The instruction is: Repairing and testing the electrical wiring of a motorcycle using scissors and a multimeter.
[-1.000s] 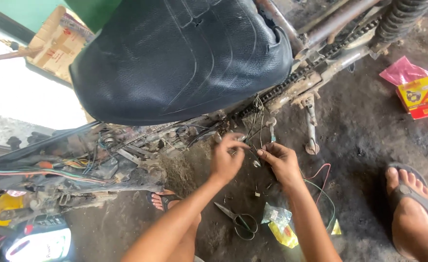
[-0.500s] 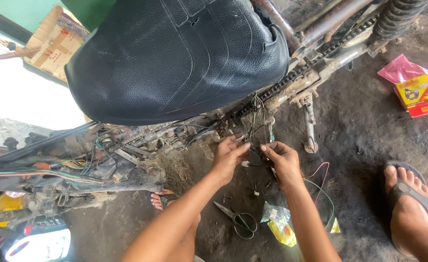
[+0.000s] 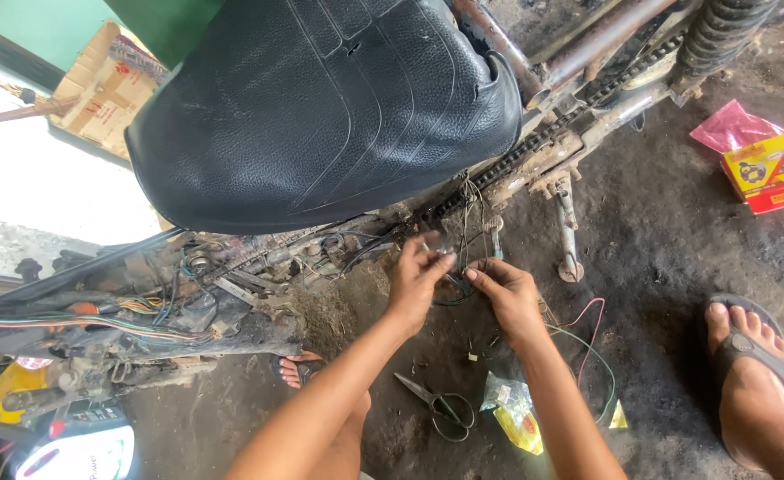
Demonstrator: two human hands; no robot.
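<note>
Both bare forearms reach up from the bottom edge, converging toward the middle of the view. The left hand [image 3: 419, 280] is raised with the wrist slightly bent back, its fingers curled and thumb and fingertips pinched together at the top. The right hand [image 3: 509, 292] sits just beside it, knuckles up, index finger and thumb drawn into a fine pinching grip pointing toward the left hand. The fingertips of the two hands nearly meet, while the elbows stay well apart
</note>
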